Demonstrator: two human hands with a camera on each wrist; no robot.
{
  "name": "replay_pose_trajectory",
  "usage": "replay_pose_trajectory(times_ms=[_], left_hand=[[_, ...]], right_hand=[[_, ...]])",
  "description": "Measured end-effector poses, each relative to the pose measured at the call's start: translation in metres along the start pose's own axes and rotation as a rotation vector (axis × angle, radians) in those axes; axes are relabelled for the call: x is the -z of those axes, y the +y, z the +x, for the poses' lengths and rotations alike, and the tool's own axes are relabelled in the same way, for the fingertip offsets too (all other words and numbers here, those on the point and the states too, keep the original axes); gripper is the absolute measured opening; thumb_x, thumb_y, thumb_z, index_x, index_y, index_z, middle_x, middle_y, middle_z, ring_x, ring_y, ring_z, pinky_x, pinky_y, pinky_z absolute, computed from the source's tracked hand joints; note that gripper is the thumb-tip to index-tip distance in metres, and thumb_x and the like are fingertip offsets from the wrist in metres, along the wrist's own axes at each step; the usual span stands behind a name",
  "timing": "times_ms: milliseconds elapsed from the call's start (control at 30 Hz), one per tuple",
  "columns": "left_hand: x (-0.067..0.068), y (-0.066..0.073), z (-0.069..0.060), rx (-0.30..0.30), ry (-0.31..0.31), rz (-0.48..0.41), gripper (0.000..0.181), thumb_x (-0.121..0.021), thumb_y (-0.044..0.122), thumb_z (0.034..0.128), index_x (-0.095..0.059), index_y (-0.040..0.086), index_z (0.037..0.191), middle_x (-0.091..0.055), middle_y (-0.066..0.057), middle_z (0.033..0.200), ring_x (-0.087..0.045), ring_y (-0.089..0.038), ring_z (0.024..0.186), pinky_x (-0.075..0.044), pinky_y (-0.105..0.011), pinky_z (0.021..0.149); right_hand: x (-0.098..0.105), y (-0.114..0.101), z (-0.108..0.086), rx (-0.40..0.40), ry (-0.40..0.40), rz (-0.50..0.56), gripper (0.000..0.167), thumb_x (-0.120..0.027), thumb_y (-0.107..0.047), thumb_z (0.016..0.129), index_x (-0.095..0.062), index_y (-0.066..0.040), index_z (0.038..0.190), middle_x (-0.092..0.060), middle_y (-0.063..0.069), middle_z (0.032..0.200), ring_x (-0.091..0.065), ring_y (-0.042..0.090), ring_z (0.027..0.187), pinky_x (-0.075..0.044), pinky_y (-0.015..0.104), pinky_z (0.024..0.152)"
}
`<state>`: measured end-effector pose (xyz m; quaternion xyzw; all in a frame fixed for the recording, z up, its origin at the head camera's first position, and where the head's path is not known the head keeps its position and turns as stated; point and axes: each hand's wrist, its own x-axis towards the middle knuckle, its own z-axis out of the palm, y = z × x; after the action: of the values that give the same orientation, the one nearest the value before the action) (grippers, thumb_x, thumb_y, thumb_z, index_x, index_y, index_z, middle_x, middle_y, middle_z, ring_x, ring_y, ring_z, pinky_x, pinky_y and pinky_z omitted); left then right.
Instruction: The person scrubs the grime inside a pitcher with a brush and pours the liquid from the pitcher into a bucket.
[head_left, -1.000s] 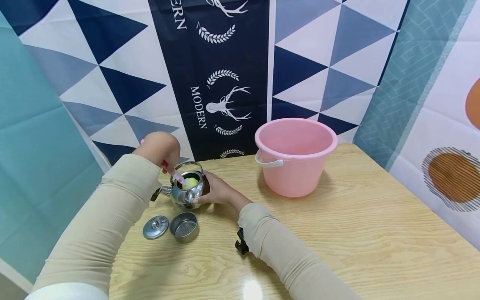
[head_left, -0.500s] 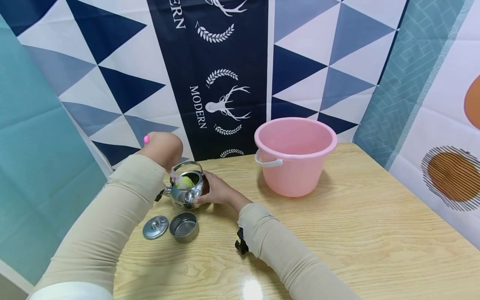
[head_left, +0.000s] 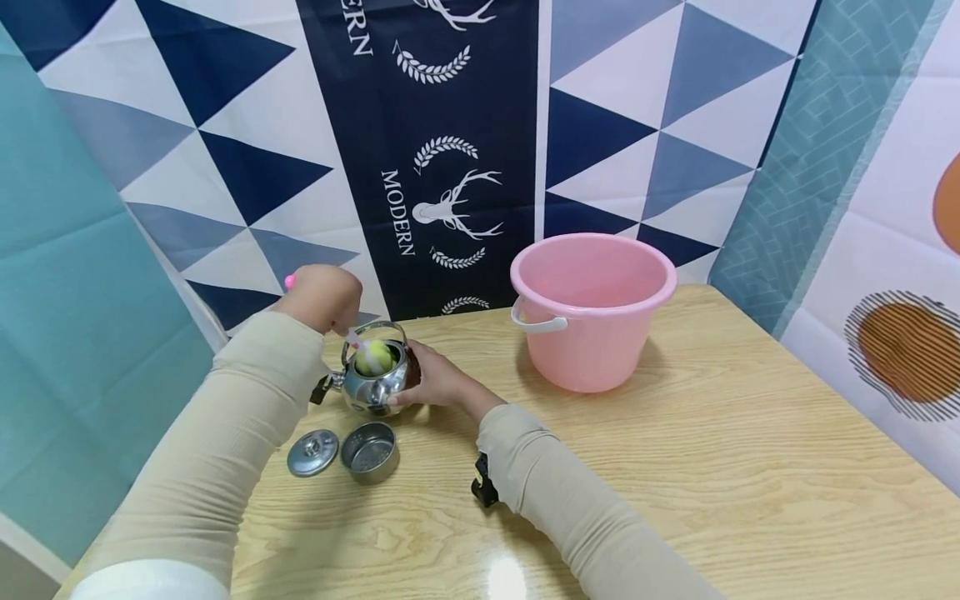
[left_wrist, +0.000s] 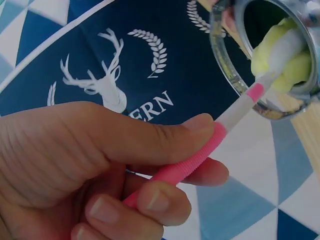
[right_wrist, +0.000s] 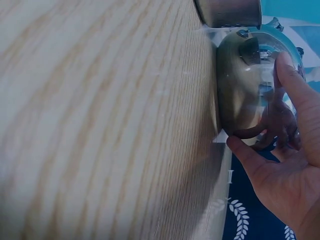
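Note:
My left hand (head_left: 324,293) pinches the pink-and-white handle of a sponge bottle brush (left_wrist: 197,155) between thumb and fingers. The brush's yellow sponge head (left_wrist: 295,72) sits in the round mouth of a shiny steel teapot (head_left: 369,393), partly above the rim. My right hand (head_left: 437,379) grips the teapot's side, thumb toward the near face, as the right wrist view also shows. The teapot stands upright on the table, its hoop handle (head_left: 380,325) raised and its black-tipped spout pointing left. The sponge's lower part is hidden inside the pot.
A steel lid (head_left: 312,452) and a round steel strainer basket (head_left: 370,454) lie in front of the teapot on the wooden table (head_left: 675,467). A pink bucket (head_left: 592,333) with a white handle stands to the right. Patterned cloth hangs behind.
My left hand has turned and shifted the brush; the sponge head first moves left in the teapot's mouth, then shows higher above the rim. My right hand, lid, basket and bucket stay put.

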<state>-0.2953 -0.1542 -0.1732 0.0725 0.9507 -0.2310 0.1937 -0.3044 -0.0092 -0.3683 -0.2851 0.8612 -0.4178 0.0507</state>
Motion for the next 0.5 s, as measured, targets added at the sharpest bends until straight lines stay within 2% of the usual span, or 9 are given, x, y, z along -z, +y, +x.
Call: replay_pose_trajectory(times_ms=[100,167,333,500], left_hand=[[-0.003,-0.007,0.002,-0.029,-0.019,-0.126,0.008,-0.065,0.014,0.0899,-0.062,0.007,0.089,-0.058,-0.003,0.077,-0.047,-0.016,0.066,-0.041,-0.033,0.067],[-0.004,-0.011,0.003,-0.049,-0.047,-0.175,0.009,-0.063,0.014,0.0908,-0.064,0.006,0.092,-0.059,-0.002,0.074,-0.044,-0.013,0.057,-0.039,-0.028,0.059],[-0.004,-0.016,0.004,-0.095,-0.075,-0.229,0.018,-0.062,0.018,0.0915,-0.07,0.008,0.078,-0.054,0.002,0.065,-0.033,-0.006,0.045,-0.029,-0.019,0.046],[-0.003,-0.015,0.003,-0.116,-0.095,-0.267,0.021,-0.064,0.021,0.0914,-0.071,0.01,0.075,-0.049,0.004,0.059,-0.034,-0.006,0.044,-0.029,-0.021,0.047]], right_hand=[[-0.001,0.001,0.001,0.01,0.001,0.01,0.099,-0.085,-0.029,0.076,-0.026,-0.006,0.152,-0.04,0.012,0.148,-0.037,0.022,0.136,-0.027,0.035,0.113],[-0.002,0.001,0.001,0.012,0.006,0.013,0.099,-0.086,-0.029,0.076,-0.027,-0.006,0.152,-0.041,0.012,0.147,-0.037,0.022,0.136,-0.027,0.035,0.112],[-0.001,0.002,0.001,0.011,0.013,0.018,0.098,-0.086,-0.029,0.075,-0.028,-0.008,0.151,-0.043,0.011,0.146,-0.039,0.02,0.134,-0.028,0.034,0.112],[-0.001,0.002,0.001,0.016,0.005,0.019,0.095,-0.085,-0.029,0.076,-0.03,-0.009,0.151,-0.045,0.009,0.143,-0.041,0.019,0.131,-0.03,0.034,0.111]])
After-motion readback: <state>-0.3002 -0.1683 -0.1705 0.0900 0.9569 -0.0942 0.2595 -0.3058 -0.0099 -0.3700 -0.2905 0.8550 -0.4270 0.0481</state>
